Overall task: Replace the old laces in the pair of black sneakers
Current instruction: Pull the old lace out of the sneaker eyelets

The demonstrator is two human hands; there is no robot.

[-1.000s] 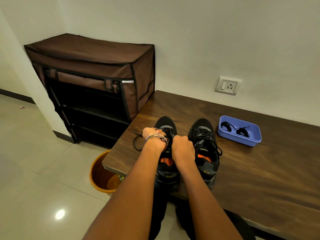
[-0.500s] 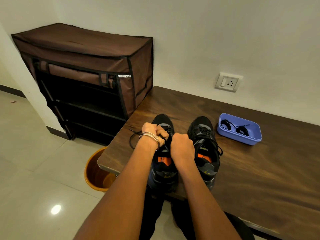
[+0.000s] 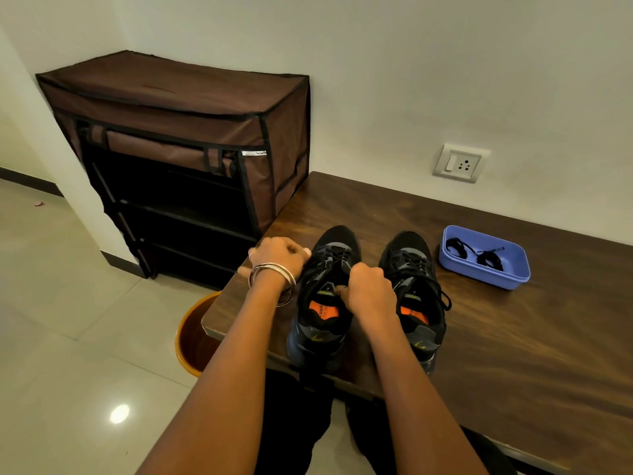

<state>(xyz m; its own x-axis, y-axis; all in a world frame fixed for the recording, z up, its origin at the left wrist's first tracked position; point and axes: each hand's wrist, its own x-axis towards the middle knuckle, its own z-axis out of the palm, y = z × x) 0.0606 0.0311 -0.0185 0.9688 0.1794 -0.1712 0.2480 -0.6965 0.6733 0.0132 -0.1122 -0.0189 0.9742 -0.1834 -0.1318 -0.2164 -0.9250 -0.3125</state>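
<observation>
Two black sneakers with orange insoles stand side by side on the dark wooden table (image 3: 513,337), toes toward the wall. My left hand (image 3: 277,257), with bangles on the wrist, is curled into a fist just left of the left sneaker (image 3: 339,240), near its toe. The old lace it pulls is hidden inside the fist. My right hand (image 3: 370,291) grips the top of the left sneaker's tongue. The right sneaker (image 3: 411,258) is still laced, with its lace ends hanging down the right side. A blue tray (image 3: 479,278) holds two coiled black laces (image 3: 457,249).
An orange bin (image 3: 190,337) stands on the tiled floor under the table's left corner. A brown fabric shoe rack (image 3: 178,132) sits against the wall to the left. A wall socket (image 3: 459,162) is above the table. My legs are under the front edge.
My left hand has pulled away to the left of the left sneaker, and the loose lace loop beside it is gone from sight. My right hand stays on the shoe. The camera shifted.
</observation>
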